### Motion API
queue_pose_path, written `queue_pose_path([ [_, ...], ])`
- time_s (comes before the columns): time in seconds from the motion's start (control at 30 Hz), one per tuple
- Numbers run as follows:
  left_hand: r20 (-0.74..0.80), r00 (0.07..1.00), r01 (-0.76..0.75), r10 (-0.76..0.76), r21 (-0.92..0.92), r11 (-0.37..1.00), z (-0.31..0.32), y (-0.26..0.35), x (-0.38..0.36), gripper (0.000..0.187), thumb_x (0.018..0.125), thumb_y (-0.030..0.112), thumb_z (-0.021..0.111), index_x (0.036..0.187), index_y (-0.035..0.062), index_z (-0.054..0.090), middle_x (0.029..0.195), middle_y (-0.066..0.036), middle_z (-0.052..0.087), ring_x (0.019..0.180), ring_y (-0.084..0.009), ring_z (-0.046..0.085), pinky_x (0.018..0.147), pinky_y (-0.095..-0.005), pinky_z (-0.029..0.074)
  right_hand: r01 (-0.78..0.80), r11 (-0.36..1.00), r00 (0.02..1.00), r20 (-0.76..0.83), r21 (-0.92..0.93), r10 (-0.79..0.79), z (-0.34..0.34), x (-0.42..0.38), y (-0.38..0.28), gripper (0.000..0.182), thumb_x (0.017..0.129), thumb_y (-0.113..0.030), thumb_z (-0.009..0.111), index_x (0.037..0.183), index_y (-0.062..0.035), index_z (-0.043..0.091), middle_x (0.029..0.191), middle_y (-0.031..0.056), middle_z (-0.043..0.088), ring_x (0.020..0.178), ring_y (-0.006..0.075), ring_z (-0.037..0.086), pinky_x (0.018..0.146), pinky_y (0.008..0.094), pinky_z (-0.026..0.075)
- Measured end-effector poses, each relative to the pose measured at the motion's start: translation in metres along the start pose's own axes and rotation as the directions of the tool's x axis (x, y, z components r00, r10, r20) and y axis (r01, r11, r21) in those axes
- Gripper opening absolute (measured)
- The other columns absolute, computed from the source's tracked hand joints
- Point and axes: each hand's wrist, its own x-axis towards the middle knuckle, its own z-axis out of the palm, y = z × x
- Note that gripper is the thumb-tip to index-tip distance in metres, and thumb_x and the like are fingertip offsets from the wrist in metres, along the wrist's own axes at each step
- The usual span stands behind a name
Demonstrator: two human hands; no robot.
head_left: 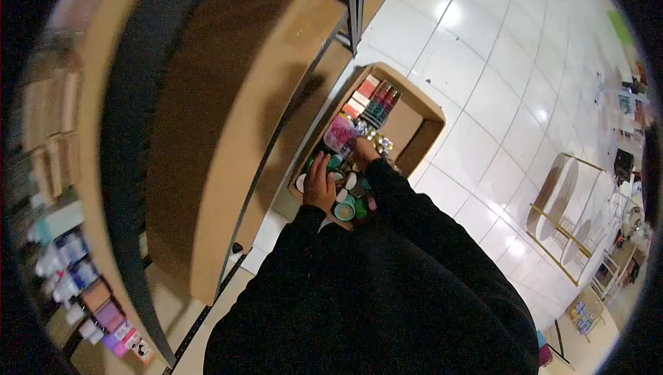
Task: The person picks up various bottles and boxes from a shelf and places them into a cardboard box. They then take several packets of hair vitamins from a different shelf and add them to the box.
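Observation:
A cardboard box [431,109] on the floor holds many small items. My left hand [320,185] lies over the jars at the box's near left side, its fingers spread, with nothing visible in it. My right hand [366,152] reaches down among the items near the middle, beside a pink container [340,133]; its fingertips are hidden. Round green-lidded jars [344,210] lie below my hands. Behind the pink container are red-and-white packs [360,97] and a clear pack of dark items [384,102].
Wooden shelving [255,119] with a dark metal post [352,2] rises left of the box. Bottles and boxes [76,264] stand on a shelf at the far left. White floor tiles [483,99] and a white rack with gold bars [570,216] are at the right.

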Motion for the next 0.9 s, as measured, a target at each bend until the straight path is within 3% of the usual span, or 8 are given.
queue_pose_path([
  [0.1,-0.012,1.0,-0.018,0.017,-0.063,0.998,-0.034,0.048,0.001,0.043,0.094,0.016,0.042,0.136,0.0058,0.039,0.141,-0.018,0.036,0.127,-0.0369,0.036,0.101,-0.0457,0.035,-0.248,0.898,0.965,0.006,0.365,0.264,-0.03,-0.004,-0.026,0.024,0.084,-0.018,0.049,0.098,-0.004,0.063,0.092,0.0231,0.063,0.084,0.0357,0.062,0.073,0.0429,0.049],
  [0.17,-0.055,0.995,-0.092,0.089,-0.056,0.994,-0.055,0.078,0.003,0.042,0.094,0.015,0.043,0.135,0.0056,0.04,0.14,-0.018,0.036,0.127,-0.0369,0.037,0.102,-0.046,0.034,-0.642,0.312,0.721,0.414,0.7,0.555,-0.094,-0.016,-0.077,0.026,0.08,-0.015,0.051,0.101,-0.005,0.063,0.1,0.0223,0.062,0.095,0.0347,0.06,0.077,0.0399,0.049],
  [0.23,-0.093,0.983,-0.153,0.158,0.055,0.987,-0.082,0.113,0.004,0.041,0.093,0.016,0.044,0.132,0.0048,0.042,0.138,-0.019,0.038,0.125,-0.0373,0.039,0.101,-0.0466,0.033,-0.273,0.34,0.907,0.123,0.9,0.402,-0.153,-0.04,-0.117,0.016,0.085,-0.018,0.052,0.089,-0.0054,0.062,0.076,0.0102,0.061,0.063,0.0222,0.058,0.056,0.0375,0.046],
  [0.27,-0.118,0.974,-0.189,0.192,0.036,0.981,-0.096,0.131,0.004,0.04,0.092,0.016,0.045,0.131,0.0048,0.043,0.136,-0.02,0.04,0.124,-0.0375,0.04,0.101,-0.0466,0.034,-0.472,-0.071,0.744,0.44,0.879,0.502,-0.208,-0.047,-0.166,0.023,0.084,-0.016,0.051,0.099,-0.0049,0.064,0.084,0.0146,0.066,0.069,0.0251,0.062,0.061,0.0384,0.047],
  [0.33,-0.169,0.951,-0.262,0.258,0.002,0.965,-0.124,0.169,0.005,0.039,0.091,0.016,0.045,0.129,0.0047,0.046,0.132,-0.02,0.043,0.121,-0.0379,0.042,0.1,-0.0466,0.034,-0.439,-0.175,0.744,0.466,0.881,0.479,-0.298,-0.07,-0.244,0.018,0.088,-0.023,0.052,0.089,-0.0068,0.06,0.072,0.0057,0.058,0.057,0.0204,0.056,0.051,0.036,0.046],
  [0.43,-0.297,0.857,-0.414,0.421,0.089,0.906,-0.18,0.231,0.01,0.039,0.088,0.015,0.047,0.125,0.0027,0.049,0.126,-0.021,0.048,0.117,-0.0389,0.045,0.099,-0.0459,0.036,-0.279,0.087,0.889,0.223,0.956,0.399,-0.311,-0.06,-0.243,0.016,0.091,-0.017,0.046,0.085,-0.0079,0.057,0.063,0.0015,0.05,0.049,0.013,0.045,0.045,0.0264,0.037],
  [0.47,-0.307,0.84,-0.434,0.447,0.116,0.894,-0.202,0.253,0.008,0.039,0.087,0.015,0.048,0.124,0.0022,0.049,0.125,-0.021,0.049,0.117,-0.0392,0.045,0.099,-0.0458,0.036,-0.256,-0.149,0.872,0.295,0.955,0.391,-0.348,-0.072,-0.278,0.013,0.091,-0.017,0.046,0.087,-0.0087,0.056,0.062,0.0014,0.049,0.05,0.0118,0.045,0.045,0.026,0.037],
  [0.9,-0.51,0.296,-0.34,0.807,0.734,0.588,-0.497,0.505,-0.008,0.044,0.078,0.015,0.059,0.12,0.0064,0.052,0.122,-0.013,0.052,0.118,-0.0328,0.046,0.098,-0.0444,0.037,-0.202,0.09,0.966,0.183,0.975,0.185,-0.509,-0.104,-0.384,0.023,0.09,-0.028,0.057,0.104,-0.0113,0.059,0.099,-0.0013,0.059,0.09,0.0129,0.056,0.074,0.0276,0.044],
])
